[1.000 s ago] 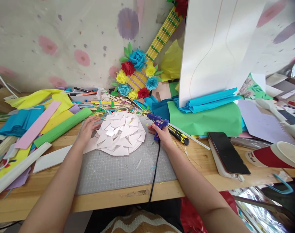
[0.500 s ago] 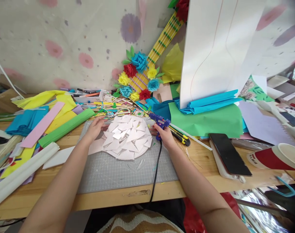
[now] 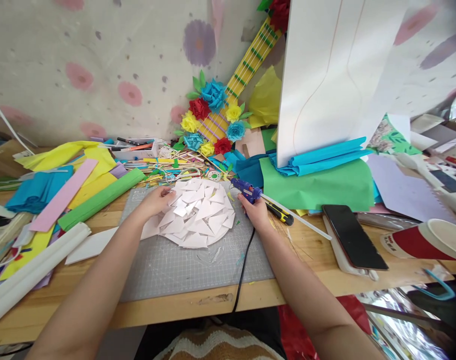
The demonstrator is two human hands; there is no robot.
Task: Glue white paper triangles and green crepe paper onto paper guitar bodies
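Note:
A rounded white form covered with overlapping cut paper pieces (image 3: 198, 215) lies on a grey cutting mat (image 3: 168, 277), with a white strip (image 3: 91, 245) extending from its left side. At its upper left edge is my left hand (image 3: 156, 201), thumb and fingers drawn together against the paper; whether a small piece is between them is hidden. My right hand (image 3: 256, 211) grips a blue hot glue gun (image 3: 246, 189) just right of the form. The gun's nozzle points left, and a long glue stick (image 3: 299, 217) sticks out behind. Its black cord (image 3: 243, 272) runs down over the table edge.
Behind the gun lies a yellow-black utility knife (image 3: 280, 214). A phone (image 3: 353, 235) and a paper cup (image 3: 419, 242) stand on the right. Rolled coloured paper (image 3: 100, 200) crowds the left. At the back are a flower-decorated yellow paper guitar (image 3: 216, 125) and a tall white board (image 3: 325, 75).
My left hand has moved right, its fingers closing in onto the form's upper left edge. My right hand has shifted slightly right with the glue gun. The camera view has turned a little.

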